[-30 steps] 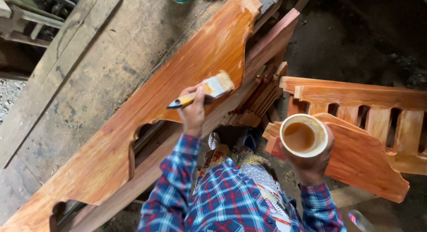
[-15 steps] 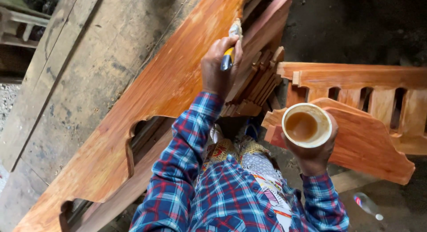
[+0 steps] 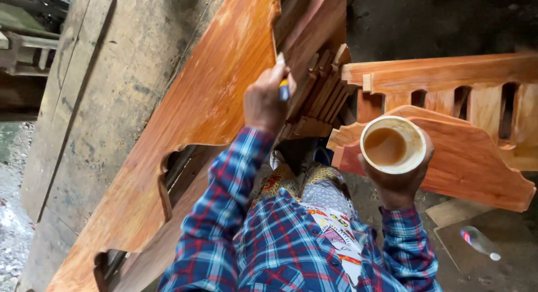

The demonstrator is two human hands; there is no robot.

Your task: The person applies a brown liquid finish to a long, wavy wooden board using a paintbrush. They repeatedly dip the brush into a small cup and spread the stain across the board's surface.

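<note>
1. A rough grey wooden bench (image 3: 106,101) runs aslant across the left of the view, its boards scuffed and stained; dark ground shows at the upper right.
2. On it lies a long carved board (image 3: 207,107), orange-brown and glossy, with a scalloped cut-out along its lower edge.
3. The left hand (image 3: 266,98) is closed round a paintbrush (image 3: 284,89) with a blue and yellow handle (only a short piece of the handle shows past the fingers). The hand sits at the right edge of the carved board, beside a bundle of narrow wooden slats (image 3: 319,90).
4. The bristles cannot be made out; the hand covers them.
5. The right hand (image 3: 395,180) grips a pale round cup (image 3: 392,144) from beneath, fingers wrapped about its sides. The cup holds brown liquid and is held upright, well apart from the brush.
6. Behind the cup stands a second orange-brown carved panel (image 3: 471,163), and above it a slatted wooden rail (image 3: 448,79) with upright openings.
7. Both arms wear a blue and red checked shirt (image 3: 280,241).
8. A clear plastic bottle (image 3: 476,241) lies on the ground at the lower right.
</note>
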